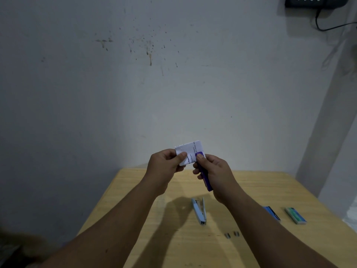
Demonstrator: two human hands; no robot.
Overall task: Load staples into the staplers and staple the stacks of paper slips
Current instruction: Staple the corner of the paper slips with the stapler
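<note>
From the head camera, you have both arms stretched out over the wooden table [135, 190], hands raised in front of the stained grey wall [135, 84]. Your left hand [164, 167] pinches the stack of paper slips [190, 150] at its left lower corner, thumb pressed on the printed face and the other fingers curled behind it. Your right hand [214, 173] is wrapped around the purple stapler [205, 176], thumb pressing on its top near the nose and the fingers curled round its body; the stapler's nose sits on the right lower edge of the slips, its tail pointing down towards you. Whether the stapler is fully squeezed you cannot tell from here.

Down on the table, below your hands, lies a light blue stapler [200, 211] with its top swung open, so the two halves form a narrow V. Nearer to you and slightly to the right sit two small strips of staples [231, 234], just beside each other. Further right, partly hidden by your right forearm, is a blue staple box [273, 212], and beyond it, apart, a green staple box [295, 215]. At the top right corner a dark device [313, 1] hangs on the wall with a black cable [328, 28] trailing from it
</note>
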